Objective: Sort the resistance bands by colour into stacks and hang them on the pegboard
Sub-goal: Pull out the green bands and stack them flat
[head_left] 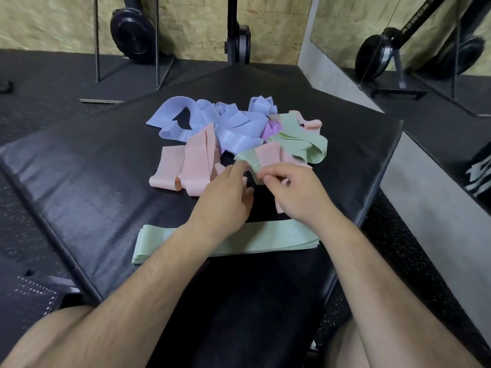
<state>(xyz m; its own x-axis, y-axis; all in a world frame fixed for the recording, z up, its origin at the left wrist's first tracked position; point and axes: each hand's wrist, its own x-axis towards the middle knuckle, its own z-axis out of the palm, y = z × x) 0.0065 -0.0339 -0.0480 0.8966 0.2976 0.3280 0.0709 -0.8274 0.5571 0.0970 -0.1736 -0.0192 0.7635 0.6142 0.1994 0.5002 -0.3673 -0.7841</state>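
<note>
A tangled heap of resistance bands lies on a black padded mat (106,181). Blue bands (212,120) lie at the back, pink bands (186,166) front left, green bands (300,144) on the right, and a purple band (271,130) is half buried. A flat stack of green bands (255,241) lies near me, under my forearms. My right hand (295,192) pinches the near end of a green band (245,158) at the heap's front edge. My left hand (225,197) reaches in beside it, fingers straight, its fingertips touching the same band.
The mat sits on dark rubber flooring. Black weight plates (132,35) and rack uprights (236,30) stand against a wooden wall behind. A grey concrete ledge (414,192) and a mirror (398,41) run along the right. My bare knees are at the bottom.
</note>
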